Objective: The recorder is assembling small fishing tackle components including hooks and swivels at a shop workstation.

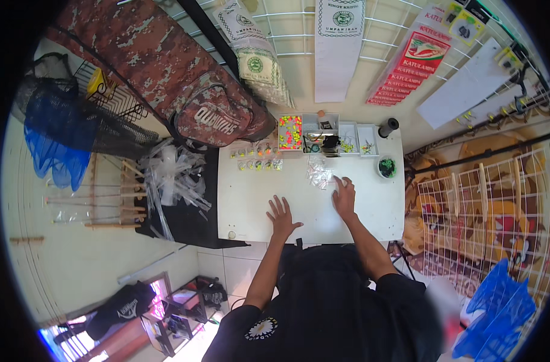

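My left hand (281, 216) lies on the white table (251, 199) with its fingers spread, holding nothing. Farther to the right, my right hand (344, 196) reaches over the table, its fingers slightly bent and apart. Its fingertips are at the right edge of a loose pile of small clear plastic bags (319, 174); whether they press on a bag is too small to tell. Toward the back left, several small packets with colourful contents (260, 164) lie in two rows.
Along the back stand a tray of bright coloured pieces (290, 133), a divided box (314, 123) and white trays (367, 140). A dark cylinder (388, 127) and a cup with green contents (386, 167) are at the right. A camouflage bag (208, 108) hangs over the back left corner.
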### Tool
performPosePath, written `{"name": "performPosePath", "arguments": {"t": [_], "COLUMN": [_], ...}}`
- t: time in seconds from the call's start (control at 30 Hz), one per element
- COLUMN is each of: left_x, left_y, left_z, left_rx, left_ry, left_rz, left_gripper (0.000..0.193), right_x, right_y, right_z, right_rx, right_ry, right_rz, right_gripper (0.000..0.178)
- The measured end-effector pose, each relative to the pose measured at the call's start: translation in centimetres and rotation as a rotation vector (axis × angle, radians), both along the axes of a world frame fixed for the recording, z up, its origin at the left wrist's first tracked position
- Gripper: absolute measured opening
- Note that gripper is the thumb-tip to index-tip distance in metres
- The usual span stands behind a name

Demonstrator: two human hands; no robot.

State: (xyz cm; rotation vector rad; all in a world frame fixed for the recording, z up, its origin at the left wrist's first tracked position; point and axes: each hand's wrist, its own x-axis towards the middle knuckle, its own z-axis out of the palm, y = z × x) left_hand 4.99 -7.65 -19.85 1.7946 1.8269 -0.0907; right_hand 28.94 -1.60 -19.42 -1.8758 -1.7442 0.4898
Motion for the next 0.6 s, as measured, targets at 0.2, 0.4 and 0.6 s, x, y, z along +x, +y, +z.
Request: {"name": "performPosePath", "arguments": {"t": [0.2, 0.4, 0.6], "left_x": [1.2, 2.2, 3.5], "left_y": [-0.2, 0.1, -1.3], "left_z": [0.5, 1.4, 1.3], "left_rx": [-0.035, -0.048, 0.156], "left_ry": [-0.004, 0.007, -0.268], "left_rz": [0.141, 0.204, 0.326], "left_gripper": [0.133, 0.132, 0.086], "right_x": [1.4, 3.5, 3.3], "right_y": [1.8, 2.1, 0.7], "right_z": [0.0, -0.6, 1.5], "right_rx": [-0.02, -0.015, -0.069], "right_ry": [-0.131, 0.031, 0.328], "right_rz": [0.295, 0.259, 0.04], "right_gripper": [0.039, 0.014, 0.009]}}
